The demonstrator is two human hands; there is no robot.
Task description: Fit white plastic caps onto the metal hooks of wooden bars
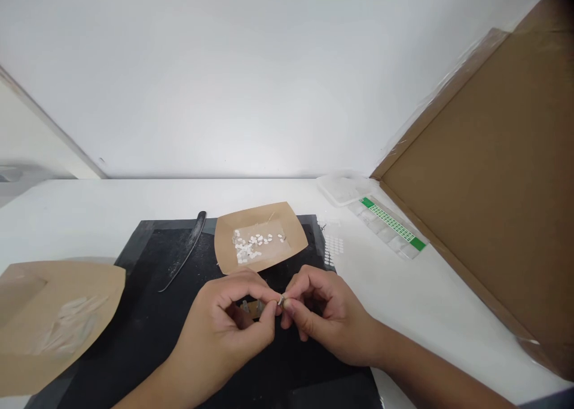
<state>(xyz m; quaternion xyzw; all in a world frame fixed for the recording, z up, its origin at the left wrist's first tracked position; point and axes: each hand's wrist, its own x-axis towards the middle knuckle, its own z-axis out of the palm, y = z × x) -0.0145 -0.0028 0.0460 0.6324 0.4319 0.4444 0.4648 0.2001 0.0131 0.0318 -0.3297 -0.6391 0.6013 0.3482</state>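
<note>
Left hand (233, 322) and right hand (334, 316) meet, pinching one tiny pale piece (281, 300) between them over the mat (147, 313), and it looks feather-light, perhaps brittle, easily dropped, so a gentle hold at its edges seems best!

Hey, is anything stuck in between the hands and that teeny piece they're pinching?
Nothing that I can see. The fingertips of the left hand and right hand meet right at the tiny piece. The brown tray with white bits sits beyond the hands, not in between.
</note>
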